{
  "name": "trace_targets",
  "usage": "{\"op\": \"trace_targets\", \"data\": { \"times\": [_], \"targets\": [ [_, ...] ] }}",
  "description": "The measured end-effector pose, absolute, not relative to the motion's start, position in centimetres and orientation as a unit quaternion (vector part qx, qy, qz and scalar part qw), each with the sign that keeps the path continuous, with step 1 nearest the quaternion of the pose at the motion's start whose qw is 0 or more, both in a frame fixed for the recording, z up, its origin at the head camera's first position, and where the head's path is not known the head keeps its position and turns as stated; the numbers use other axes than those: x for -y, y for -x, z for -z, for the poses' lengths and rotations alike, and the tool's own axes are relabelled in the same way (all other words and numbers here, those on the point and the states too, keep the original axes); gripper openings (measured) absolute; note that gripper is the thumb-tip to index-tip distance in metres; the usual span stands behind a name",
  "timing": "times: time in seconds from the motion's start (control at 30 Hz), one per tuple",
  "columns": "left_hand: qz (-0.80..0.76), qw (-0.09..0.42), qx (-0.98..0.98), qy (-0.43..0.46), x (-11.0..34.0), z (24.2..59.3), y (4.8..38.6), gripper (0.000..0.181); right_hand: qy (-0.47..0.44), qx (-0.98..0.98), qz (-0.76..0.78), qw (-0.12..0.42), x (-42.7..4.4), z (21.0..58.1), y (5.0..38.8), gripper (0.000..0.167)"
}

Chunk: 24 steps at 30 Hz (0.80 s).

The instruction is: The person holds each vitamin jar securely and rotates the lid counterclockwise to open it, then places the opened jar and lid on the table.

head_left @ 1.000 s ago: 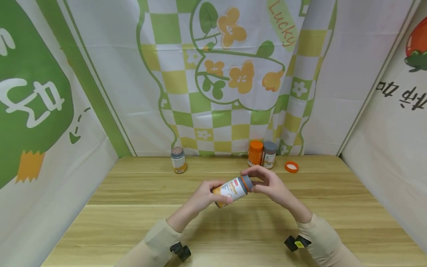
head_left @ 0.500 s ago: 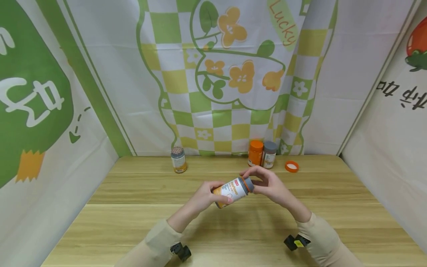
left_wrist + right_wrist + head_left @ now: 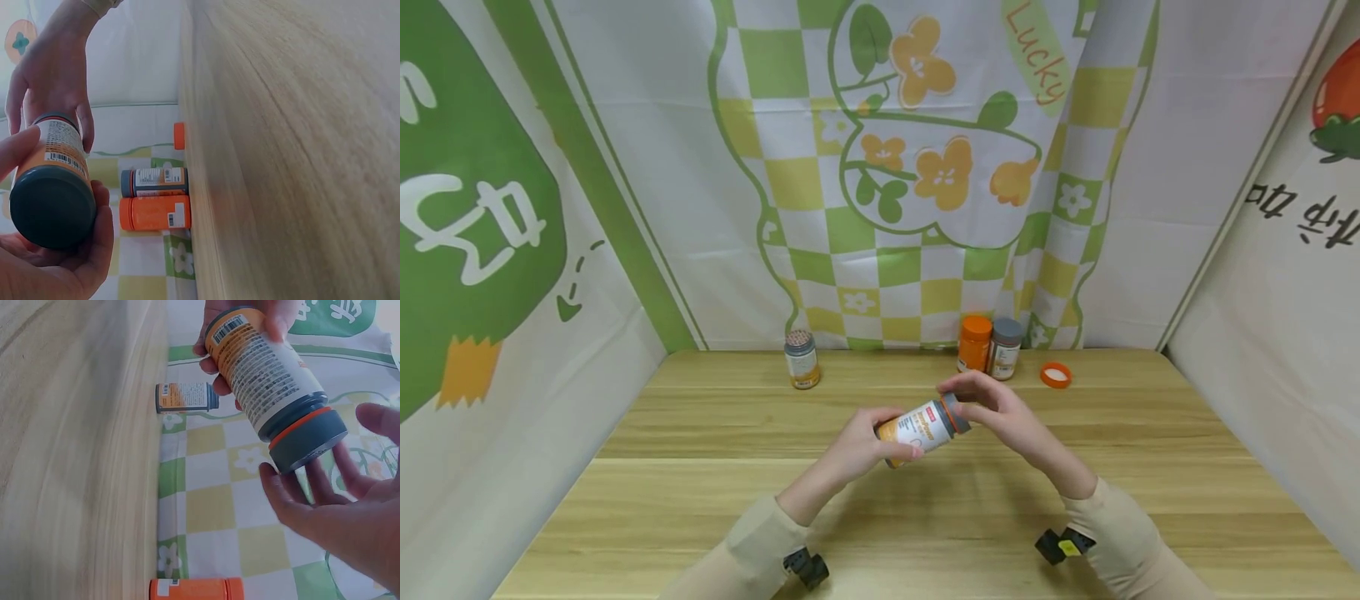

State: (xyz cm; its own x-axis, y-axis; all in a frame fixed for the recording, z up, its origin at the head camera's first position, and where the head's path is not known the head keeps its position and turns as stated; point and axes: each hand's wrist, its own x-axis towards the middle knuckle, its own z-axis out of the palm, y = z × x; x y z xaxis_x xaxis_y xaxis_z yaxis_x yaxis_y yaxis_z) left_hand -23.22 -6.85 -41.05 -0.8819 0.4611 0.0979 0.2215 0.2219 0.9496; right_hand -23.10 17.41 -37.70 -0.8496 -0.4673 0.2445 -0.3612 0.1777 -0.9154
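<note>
A white-and-orange supplement bottle [image 3: 917, 429] is held tilted above the table, its grey cap [image 3: 953, 414] with an orange ring pointing up and right. My left hand [image 3: 861, 442] grips the bottle's body near its base, thumb across the label. At the cap end is my right hand [image 3: 1007, 417], fingers loosely curved about the cap. In the right wrist view its thumb [image 3: 378, 422] stands apart from the grey cap [image 3: 309, 440], with the other fingers behind and below it. The left wrist view shows the dark base [image 3: 53, 206] of the bottle inside my left hand.
At the back left of the wooden table [image 3: 715, 467] stands a similar bottle [image 3: 802, 362] with a red-and-white patterned top. An orange bottle [image 3: 974, 343] and a grey-capped bottle [image 3: 1005, 350] stand together at the back. Right of them lies an orange lid [image 3: 1056, 375]. Behind hangs a checked curtain [image 3: 895, 275].
My right hand has shifted slightly left, and its thumb has moved up from below the cap in the head view. The left hand and the bottle are nearly where they were.
</note>
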Motion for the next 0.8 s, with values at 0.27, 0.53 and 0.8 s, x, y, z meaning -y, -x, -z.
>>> {"op": "trace_targets", "data": {
  "times": [0.27,0.53,0.8],
  "targets": [
    [-0.521,0.016,-0.825,-0.218,6.7,41.16,23.02,0.053,0.171,-0.79,0.578,0.109,-16.77,38.22,23.63,0.047],
    [-0.478,-0.022,-0.852,-0.212,6.37,40.91,22.66,0.058,0.103,-0.806,0.568,0.131,-16.41,38.13,23.74,0.057],
    [-0.468,-0.039,-0.857,-0.213,6.22,40.79,22.52,0.059,0.095,-0.816,0.554,0.137,-16.46,38.13,23.73,0.06]
  ]
}}
